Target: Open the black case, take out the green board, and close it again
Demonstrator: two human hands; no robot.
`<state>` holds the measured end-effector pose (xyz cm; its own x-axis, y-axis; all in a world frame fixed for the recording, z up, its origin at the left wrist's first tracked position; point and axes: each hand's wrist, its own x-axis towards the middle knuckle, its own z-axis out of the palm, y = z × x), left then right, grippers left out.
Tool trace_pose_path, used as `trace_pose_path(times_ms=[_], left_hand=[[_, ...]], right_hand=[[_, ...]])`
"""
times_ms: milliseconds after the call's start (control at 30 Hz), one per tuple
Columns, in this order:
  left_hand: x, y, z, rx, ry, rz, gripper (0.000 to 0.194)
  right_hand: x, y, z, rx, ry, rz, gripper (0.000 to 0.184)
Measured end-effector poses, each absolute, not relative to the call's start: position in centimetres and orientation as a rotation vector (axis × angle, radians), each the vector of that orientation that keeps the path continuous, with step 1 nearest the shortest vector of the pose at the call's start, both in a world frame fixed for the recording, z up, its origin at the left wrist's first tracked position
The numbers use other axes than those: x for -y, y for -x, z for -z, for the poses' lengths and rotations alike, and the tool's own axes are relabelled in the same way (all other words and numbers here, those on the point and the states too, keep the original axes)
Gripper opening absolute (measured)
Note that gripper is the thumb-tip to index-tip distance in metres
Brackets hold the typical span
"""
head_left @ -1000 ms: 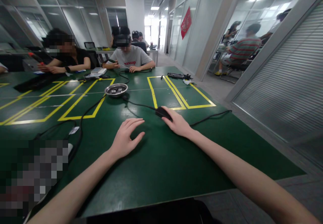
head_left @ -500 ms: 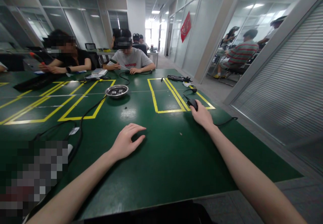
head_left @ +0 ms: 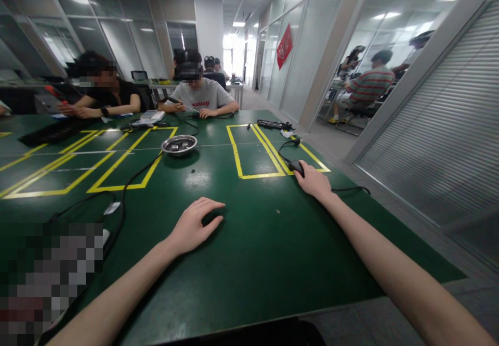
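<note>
Near the right edge of the worktop (head_left: 249, 263), gripping a black mouse (head_left: 297, 167) with the right hand (head_left: 315, 180); closer to the front edge, holding the left hand (head_left: 197, 226) open

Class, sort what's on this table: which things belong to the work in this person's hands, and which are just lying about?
In the work:
- black mouse, held by the right hand
- its cable

Apparently lying about:
- metal bowl of small parts
- black tripod-like item
- crumpled white scrap
</note>
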<state>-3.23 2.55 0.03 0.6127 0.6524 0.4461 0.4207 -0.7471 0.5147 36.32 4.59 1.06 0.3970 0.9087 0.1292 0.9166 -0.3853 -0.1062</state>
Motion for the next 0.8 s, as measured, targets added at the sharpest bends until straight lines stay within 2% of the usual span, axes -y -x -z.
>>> trace_pose_path(times_ms=[533,667,800], left_hand=[[-2.5,3.3,-0.4,-0.86,-2.487,-0.857,0.025],[-2.5,3.3,-0.2,-0.866,-2.482,-0.828,0.025],[-2.5,3.3,-0.1,-0.869,-2.47,-0.812,0.027]], right_hand=[[-6.0,-40.0,0.5,1.459,2.348,0.051,0.059],[-6.3,-40.8,0.7,1.368,2.2,0.037,0.052],[-6.4,-41.2,0.4,1.201,2.238,0.015,0.048]])
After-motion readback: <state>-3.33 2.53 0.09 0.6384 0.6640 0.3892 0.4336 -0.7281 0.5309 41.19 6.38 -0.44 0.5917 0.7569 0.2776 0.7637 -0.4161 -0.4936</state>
